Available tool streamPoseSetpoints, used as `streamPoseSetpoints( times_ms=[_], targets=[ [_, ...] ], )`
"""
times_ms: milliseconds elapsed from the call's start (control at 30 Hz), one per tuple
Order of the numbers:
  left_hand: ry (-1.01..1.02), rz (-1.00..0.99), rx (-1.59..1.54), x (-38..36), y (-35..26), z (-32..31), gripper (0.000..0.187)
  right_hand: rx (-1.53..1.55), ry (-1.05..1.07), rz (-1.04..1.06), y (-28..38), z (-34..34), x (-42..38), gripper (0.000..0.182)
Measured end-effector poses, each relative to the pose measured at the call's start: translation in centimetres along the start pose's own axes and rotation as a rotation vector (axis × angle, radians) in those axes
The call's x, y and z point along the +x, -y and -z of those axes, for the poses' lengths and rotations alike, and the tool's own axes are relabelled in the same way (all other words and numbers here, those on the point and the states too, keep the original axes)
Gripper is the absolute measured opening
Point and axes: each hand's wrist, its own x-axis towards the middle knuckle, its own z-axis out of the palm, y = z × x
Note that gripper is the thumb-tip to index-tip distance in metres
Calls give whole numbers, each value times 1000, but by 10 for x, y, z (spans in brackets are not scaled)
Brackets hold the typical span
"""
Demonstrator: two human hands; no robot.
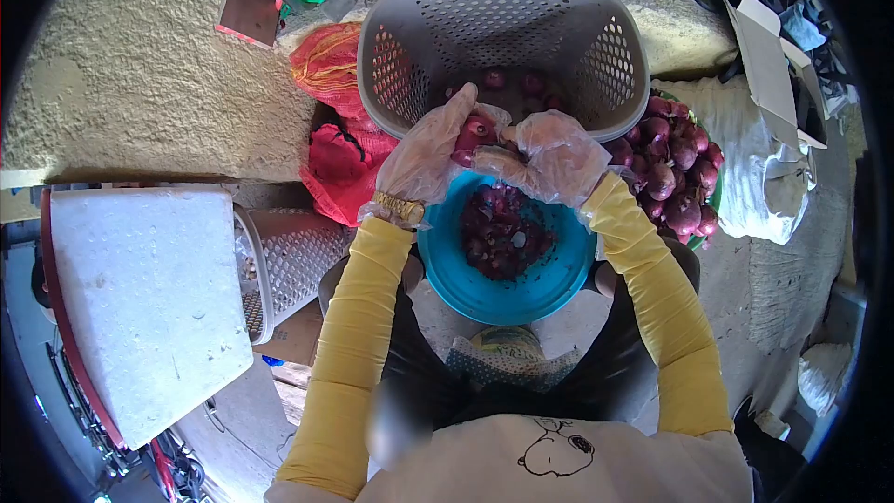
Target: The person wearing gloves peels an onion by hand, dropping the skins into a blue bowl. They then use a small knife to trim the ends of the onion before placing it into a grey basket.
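Observation:
My left hand (424, 154) and my right hand (549, 160), both in clear plastic gloves, meet over the far rim of a blue bowl (445, 265). Together they hold a red onion (470, 135) between the fingers; whether the right hand also holds a tool is hidden by the glove. Dark red onion skins (503, 233) fill the middle of the bowl. Just beyond the hands stands a grey perforated basket (610, 61) with a few peeled onions (521, 84) at its bottom. A heap of unpeeled red onions (675, 172) lies to the right.
Red and orange mesh sacks (340, 130) lie left of the basket. A white foam slab (140, 298) covers a box at the left, beside a second perforated basket (293, 261). White sacks (759, 158) and cardboard (768, 47) sit at the right.

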Motion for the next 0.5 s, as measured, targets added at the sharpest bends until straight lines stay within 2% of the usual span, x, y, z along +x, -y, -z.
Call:
streamPoseSetpoints(
  times_ms=[67,133,167,200,233,300,333,400,500],
  targets=[
    [52,44,-97,-5,-10,-1,49,12,-61,21,-2,-1,-2,44],
    [104,87,-194,-2,-3,3,49,-24,115,-25,5,9,4,46],
    [28,7,-42,6,18,14,49,-24,115,-26,9,15,7,46],
    [-47,-73,111,7,13,9,49,9,178,-66,13,19,9,49],
    [-47,-73,111,4,8,8,49,43,240,-107,17,21,10,54],
    [-11,92,-237,-5,-13,4,49,25,296,-99,20,17,10,55],
    [-12,91,-237,-7,-18,2,49,7,352,-91,21,16,10,56],
    [-51,159,-397,-9,-24,1,49,43,289,-75,22,17,9,58],
    [-2,133,-398,-8,-22,0,49,20,213,-70,24,23,14,61]
  ],
)
